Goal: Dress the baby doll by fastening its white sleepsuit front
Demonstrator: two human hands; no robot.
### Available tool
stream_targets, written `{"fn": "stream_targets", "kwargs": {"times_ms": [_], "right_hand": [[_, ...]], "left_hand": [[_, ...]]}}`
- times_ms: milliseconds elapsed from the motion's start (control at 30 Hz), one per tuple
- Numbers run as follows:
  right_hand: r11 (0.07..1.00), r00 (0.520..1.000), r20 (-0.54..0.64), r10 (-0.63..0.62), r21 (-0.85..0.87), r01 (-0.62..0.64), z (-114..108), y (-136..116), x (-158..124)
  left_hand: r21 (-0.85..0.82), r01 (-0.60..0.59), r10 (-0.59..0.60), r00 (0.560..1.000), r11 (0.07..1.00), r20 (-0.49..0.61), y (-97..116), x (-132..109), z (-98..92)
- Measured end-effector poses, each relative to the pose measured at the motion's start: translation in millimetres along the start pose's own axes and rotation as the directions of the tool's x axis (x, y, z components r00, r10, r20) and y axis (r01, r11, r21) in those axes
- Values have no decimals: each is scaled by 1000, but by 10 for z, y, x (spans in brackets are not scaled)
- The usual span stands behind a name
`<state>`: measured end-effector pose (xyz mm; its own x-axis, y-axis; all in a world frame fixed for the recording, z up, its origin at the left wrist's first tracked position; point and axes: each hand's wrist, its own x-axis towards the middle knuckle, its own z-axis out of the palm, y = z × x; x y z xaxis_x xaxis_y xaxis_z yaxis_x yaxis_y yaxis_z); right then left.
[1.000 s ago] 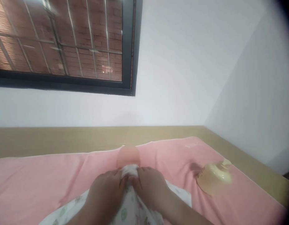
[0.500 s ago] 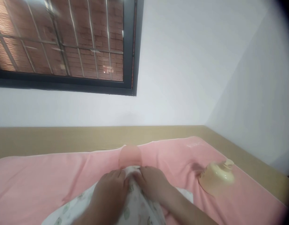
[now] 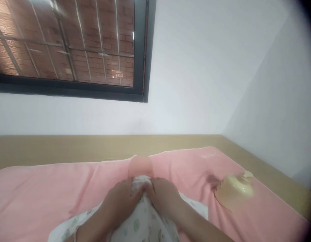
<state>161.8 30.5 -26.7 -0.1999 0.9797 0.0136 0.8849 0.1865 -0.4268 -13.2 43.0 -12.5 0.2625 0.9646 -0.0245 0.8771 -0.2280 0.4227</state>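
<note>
My left hand (image 3: 120, 201) and my right hand (image 3: 165, 198) are side by side low in the middle, fingers curled and pinching the top edge of a white cloth with small green prints (image 3: 141, 223). Just beyond my fingertips a pale pink rounded thing (image 3: 140, 166) pokes out above the cloth; what it is stays blurred. Everything lies on a pink sheet (image 3: 44, 198).
A cream-coloured rounded plastic object (image 3: 234, 193) lies on the sheet at the right. A tan wooden bed frame (image 3: 70, 148) runs along the white wall. A dark-framed barred window (image 3: 70, 50) with a brick wall behind is at upper left.
My hands have shifted slightly on the cloth's edge, closing in together around it; the view has drifted a little. The cream object and sheet have stayed put.
</note>
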Motion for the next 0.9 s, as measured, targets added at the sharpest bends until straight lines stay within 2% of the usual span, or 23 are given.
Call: {"fn": "stream_targets", "kwargs": {"times_ms": [100, 300, 500, 733, 900], "right_hand": [[999, 999, 34, 18, 47, -19, 37, 89, 88], [993, 993, -53, 108, 47, -106, 137, 86, 113], [995, 992, -79, 96, 47, -93, 169, 113, 117], [995, 994, -48, 101, 29, -100, 148, 102, 120], [995, 993, -69, 93, 35, -91, 135, 87, 109]], "left_hand": [[-66, 30, -31, 999, 997, -22, -55, 41, 64], [-122, 42, -51, 996, 992, -71, -141, 83, 171], [-125, 26, -35, 997, 992, -66, -131, 85, 155], [-106, 37, -43, 997, 994, -60, -139, 83, 170], [-86, 27, -32, 998, 996, -60, -104, 51, 110]]}}
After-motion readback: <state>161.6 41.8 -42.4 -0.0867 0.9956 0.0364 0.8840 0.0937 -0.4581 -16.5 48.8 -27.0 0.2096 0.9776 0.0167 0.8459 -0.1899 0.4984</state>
